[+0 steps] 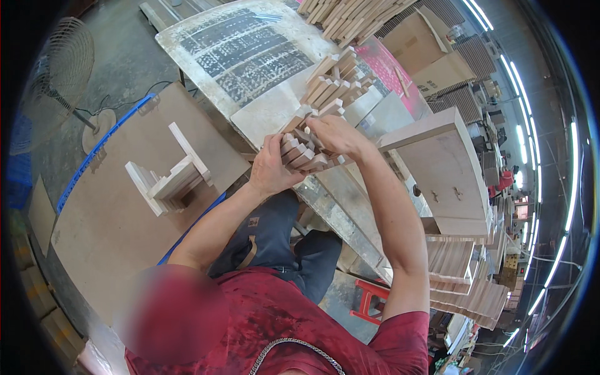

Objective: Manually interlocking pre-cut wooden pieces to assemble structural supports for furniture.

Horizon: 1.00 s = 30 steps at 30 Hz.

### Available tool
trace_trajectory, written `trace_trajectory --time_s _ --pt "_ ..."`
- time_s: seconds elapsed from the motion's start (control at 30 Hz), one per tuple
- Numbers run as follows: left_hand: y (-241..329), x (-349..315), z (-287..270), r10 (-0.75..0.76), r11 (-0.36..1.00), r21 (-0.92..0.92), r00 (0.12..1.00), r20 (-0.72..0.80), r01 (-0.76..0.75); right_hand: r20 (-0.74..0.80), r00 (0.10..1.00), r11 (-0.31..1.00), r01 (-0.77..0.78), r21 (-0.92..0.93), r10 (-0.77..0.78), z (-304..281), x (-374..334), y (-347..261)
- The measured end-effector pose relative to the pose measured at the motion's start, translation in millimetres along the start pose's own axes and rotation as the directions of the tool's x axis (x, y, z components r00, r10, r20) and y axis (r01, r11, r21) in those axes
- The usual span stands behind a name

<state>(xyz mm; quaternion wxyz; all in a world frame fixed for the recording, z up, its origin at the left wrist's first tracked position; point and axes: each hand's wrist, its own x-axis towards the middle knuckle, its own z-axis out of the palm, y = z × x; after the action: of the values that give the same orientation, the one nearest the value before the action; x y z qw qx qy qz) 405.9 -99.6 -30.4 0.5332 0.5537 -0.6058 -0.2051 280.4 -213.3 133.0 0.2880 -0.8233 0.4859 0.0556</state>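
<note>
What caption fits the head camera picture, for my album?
A bunch of wooden sticks between the left hand and right hand at a worn worktable.

One camera, worn on the head of the person [294,312], looks down from close by at the hands [337,135] by the table [250,62], and sees wide, even floor [129,53] beside the table.

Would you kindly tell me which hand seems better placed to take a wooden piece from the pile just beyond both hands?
Probably the right hand: it is nearer the pile, at the far side of the gathered pieces, while the left hand holds their left side.
</note>
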Motion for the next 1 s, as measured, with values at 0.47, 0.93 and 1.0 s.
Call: trace_trajectory --time_s 0.47,0.93,1.0 --pt "-1 4 8 0.047 0.996 0.085 0.996 -0.079 -0.041 0.115 0.991 0.998 -0.069 -0.01 0.069 -1 13 -12" --pt "-2 5 1 -0.052 0.988 0.15 0.998 0.031 0.047 -0.465 0.882 0.859 0.295 0.419 -0.076 61 -91 84" --pt "-2 4 1 -0.008 0.987 0.161 1.0 0.02 0.004 -0.482 0.876 0.852 0.276 0.446 -0.032 75 -84 87"
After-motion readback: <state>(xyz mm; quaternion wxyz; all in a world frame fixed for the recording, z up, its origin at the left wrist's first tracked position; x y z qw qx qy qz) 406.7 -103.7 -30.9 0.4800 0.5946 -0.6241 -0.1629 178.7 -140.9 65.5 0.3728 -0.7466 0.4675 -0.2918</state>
